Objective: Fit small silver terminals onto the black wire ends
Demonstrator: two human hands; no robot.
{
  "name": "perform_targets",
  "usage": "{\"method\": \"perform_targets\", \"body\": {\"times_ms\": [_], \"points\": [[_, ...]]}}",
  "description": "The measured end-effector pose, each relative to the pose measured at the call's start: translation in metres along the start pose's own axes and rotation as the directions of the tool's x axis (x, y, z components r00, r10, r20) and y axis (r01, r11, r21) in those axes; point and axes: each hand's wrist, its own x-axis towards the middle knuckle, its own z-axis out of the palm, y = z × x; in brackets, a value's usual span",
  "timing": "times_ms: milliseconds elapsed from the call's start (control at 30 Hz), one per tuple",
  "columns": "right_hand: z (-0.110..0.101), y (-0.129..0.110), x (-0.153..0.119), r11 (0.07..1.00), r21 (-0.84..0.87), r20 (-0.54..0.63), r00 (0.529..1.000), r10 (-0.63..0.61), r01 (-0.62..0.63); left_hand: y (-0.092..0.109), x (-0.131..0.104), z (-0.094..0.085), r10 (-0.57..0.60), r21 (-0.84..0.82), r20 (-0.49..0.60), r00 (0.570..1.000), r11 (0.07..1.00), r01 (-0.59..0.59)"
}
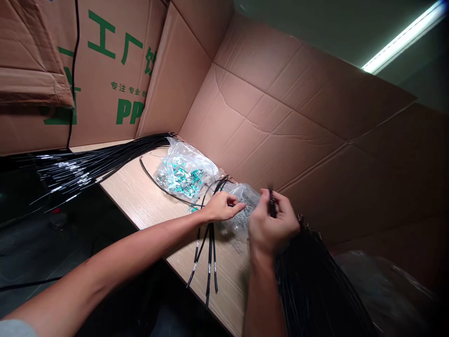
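My left hand (pixel 222 206) is closed in a pinch, thumb against fingers, above several short black cables (pixel 209 262) on the table. A thin black cable (pixel 157 184) curves in behind it; whatever sits in the pinch is mostly hidden. To its right, my right hand (pixel 272 224) is blurred and closed around a slim dark thing (pixel 271 201) that sticks up between thumb and fingers; its kind does not show. Between and behind the hands lies a clear plastic bag (pixel 242 193) with small thin metal pieces.
Another clear bag (pixel 185 173) holds small green-and-silver pieces. Long black cables (pixel 122 157) lie over the table's far left end; a thick dark bundle (pixel 312 281) lies at right. Cardboard walls (pixel 266 112) rise behind the wooden table (pixel 122 187). Clear plastic (pixel 379 285) shows at lower right.
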Motion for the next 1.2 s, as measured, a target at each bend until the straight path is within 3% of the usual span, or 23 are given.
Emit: {"method": "perform_targets", "body": {"times_ms": [67, 133, 167, 233, 300, 333, 467, 600, 767, 933, 1067, 1133, 1200], "points": [[-0.013, 0.026, 0.004, 1.000, -0.003, -0.053, 0.999, 0.005, -0.005, 0.001, -0.001, 0.000, 0.033, 0.043, -0.025, 0.999, 0.999, -0.032], [-0.019, 0.053, 0.002, 0.993, 0.065, 0.028, 0.994, 0.102, -0.104, 0.003, -0.001, -0.001, 0.060, 0.094, -0.042, 0.997, 0.994, -0.055], [-0.021, 0.065, -0.001, 0.970, 0.125, 0.121, 0.974, 0.193, -0.208, 0.004, -0.002, -0.001, 0.066, 0.113, -0.045, 0.997, 0.992, -0.061], [-0.023, 0.082, -0.010, 0.846, 0.263, 0.313, 0.870, 0.381, -0.464, 0.005, -0.003, -0.002, 0.077, 0.147, -0.039, 0.996, 0.987, -0.071], [-0.024, 0.088, -0.019, 0.726, 0.329, 0.485, 0.767, 0.420, -0.604, 0.007, -0.005, -0.004, 0.090, 0.173, -0.013, 0.996, 0.981, -0.086], [-0.024, 0.088, -0.022, 0.716, 0.336, 0.537, 0.749, 0.388, -0.612, 0.007, -0.006, -0.005, 0.098, 0.181, -0.002, 0.995, 0.979, -0.096], [-0.023, 0.078, -0.027, 0.829, 0.343, 0.543, 0.813, 0.210, -0.443, 0.011, -0.006, -0.011, 0.143, 0.209, 0.066, 0.987, 0.966, -0.154], [-0.023, 0.079, -0.022, 0.880, 0.327, 0.508, 0.849, 0.144, -0.345, 0.020, -0.005, -0.016, 0.138, 0.242, 0.189, 0.972, 0.953, -0.183], [-0.028, 0.094, -0.016, 0.918, 0.274, 0.370, 0.913, 0.174, -0.286, 0.037, -0.001, -0.021, 0.107, 0.437, 0.342, 0.934, 0.862, -0.258], [-0.045, 0.128, 0.001, 0.943, 0.176, 0.052, 0.960, 0.276, -0.281, 0.050, 0.001, -0.031, 0.000, 0.657, 0.368, 0.930, 0.707, -0.260], [-0.064, 0.155, 0.018, 0.921, 0.186, -0.202, 0.904, 0.377, -0.342, 0.058, -0.003, -0.040, -0.088, 0.775, 0.331, 0.939, 0.594, -0.217], [-0.074, 0.153, 0.022, 0.917, 0.166, -0.295, 0.869, 0.397, -0.363, 0.065, -0.006, -0.042, -0.085, 0.802, 0.334, 0.939, 0.549, -0.236], [-0.084, 0.135, 0.020, 0.932, 0.092, -0.377, 0.854, 0.357, -0.350, 0.074, -0.007, -0.041, -0.068, 0.823, 0.339, 0.938, 0.505, -0.260]]}}
